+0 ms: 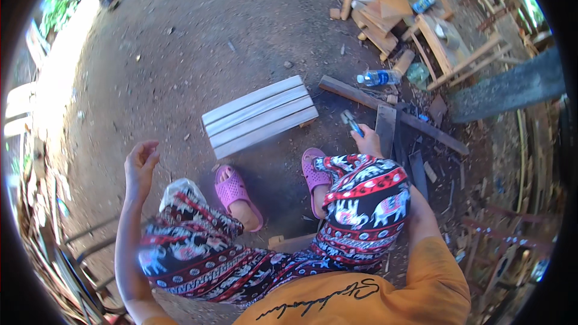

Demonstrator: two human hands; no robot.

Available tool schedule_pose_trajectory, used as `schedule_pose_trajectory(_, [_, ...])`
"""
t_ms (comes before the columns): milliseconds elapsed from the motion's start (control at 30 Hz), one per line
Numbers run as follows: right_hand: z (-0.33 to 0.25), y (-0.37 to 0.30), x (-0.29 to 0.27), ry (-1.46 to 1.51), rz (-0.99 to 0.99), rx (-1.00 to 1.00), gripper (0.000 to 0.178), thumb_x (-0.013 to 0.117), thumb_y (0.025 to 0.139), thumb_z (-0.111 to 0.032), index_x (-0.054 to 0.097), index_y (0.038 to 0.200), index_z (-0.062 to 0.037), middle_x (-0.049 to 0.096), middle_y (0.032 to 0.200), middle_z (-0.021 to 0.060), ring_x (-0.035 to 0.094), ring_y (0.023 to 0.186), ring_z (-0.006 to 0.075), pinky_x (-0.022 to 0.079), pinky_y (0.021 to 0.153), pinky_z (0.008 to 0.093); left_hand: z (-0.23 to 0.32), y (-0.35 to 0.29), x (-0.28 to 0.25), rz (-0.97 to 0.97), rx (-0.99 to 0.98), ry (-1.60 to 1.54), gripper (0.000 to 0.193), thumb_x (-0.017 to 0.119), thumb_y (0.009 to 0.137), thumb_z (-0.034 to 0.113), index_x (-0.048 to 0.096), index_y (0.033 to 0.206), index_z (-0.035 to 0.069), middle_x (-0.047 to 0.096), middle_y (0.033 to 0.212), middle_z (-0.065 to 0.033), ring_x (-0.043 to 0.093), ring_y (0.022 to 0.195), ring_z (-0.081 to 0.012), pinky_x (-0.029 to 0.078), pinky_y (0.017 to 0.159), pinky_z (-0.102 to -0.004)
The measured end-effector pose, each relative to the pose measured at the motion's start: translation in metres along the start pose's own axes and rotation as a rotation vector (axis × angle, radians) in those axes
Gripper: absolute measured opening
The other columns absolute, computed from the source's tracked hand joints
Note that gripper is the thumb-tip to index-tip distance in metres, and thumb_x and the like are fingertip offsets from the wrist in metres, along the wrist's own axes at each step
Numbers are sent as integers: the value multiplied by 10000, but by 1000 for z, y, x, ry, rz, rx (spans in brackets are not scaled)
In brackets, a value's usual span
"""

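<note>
My right hand (366,142) is closed around the blue handle of what looks like a small hammer (348,120), its grey metal head pointing forward. It is held beside my right knee, right of a low slatted wooden stool (260,115). Several pale slats with narrow gaps form the stool's top, which lies at a slant on the ground ahead of my feet. My left hand (142,160) is raised in the air to the left of the stool, fingers loosely bent and apart, with nothing visible in it.
Dark wooden boards (415,125) lie to the right, beside a plastic bottle (379,77). Farther back is a heap of wood offcuts (379,18) with a blue can (425,1). Pink sandals (236,189) are on my feet. Stacked sticks line the right rim.
</note>
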State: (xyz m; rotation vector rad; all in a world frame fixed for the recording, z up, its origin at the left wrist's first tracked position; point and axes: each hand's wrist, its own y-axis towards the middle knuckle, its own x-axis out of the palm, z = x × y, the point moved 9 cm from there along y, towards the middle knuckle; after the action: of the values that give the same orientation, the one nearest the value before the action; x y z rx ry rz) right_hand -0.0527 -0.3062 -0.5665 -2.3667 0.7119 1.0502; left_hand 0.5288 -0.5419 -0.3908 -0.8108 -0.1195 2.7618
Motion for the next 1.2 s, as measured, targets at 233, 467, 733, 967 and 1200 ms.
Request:
schedule_pose_trajectory(233, [19,10,30,-117,300,-135,434,726,795,-203,596,1190,-81,606,1086,153,567,1025,378,450,895,456,52,14,152,-421,-70,237,101,666,858,21,690,951,-7,672,836,-43,623,788,-98,505,709,-249])
schedule_pose_trajectory(467, [-59,2,95,327,100,-254,659,809,716,-250,530,1281,-57,514,1216,164,490,1129,342,407,988,420,11,-6,317,-646,-112,271,131,668,889,74,689,1003,13,677,884,-21,625,823,-102,501,758,-243])
schedule_pose_trajectory(733, [-82,21,106,383,249,-343,780,836,608,-195,500,1299,-62,533,1160,130,514,1058,332,418,924,446,-53,-41,412,-456,-434,-148,146,630,938,96,635,1043,-5,661,905,-36,596,801,-81,477,728,-223])
schedule_pose_trajectory(967, [-81,19,110,512,259,-321,726,819,597,-76,536,1265,-37,548,1134,133,537,1023,334,459,892,414,-56,-45,424,-429,-420,-150,180,636,940,129,634,1061,-4,648,890,-22,577,773,-80,456,700,-225])
schedule_pose_trajectory(1200, [-76,21,106,533,272,-334,705,809,603,-57,548,1256,-26,553,1130,138,538,1031,329,464,904,409,-31,-25,407,-250,-498,-303,200,647,939,169,643,1072,20,647,872,-10,587,768,-83,448,692,-217])
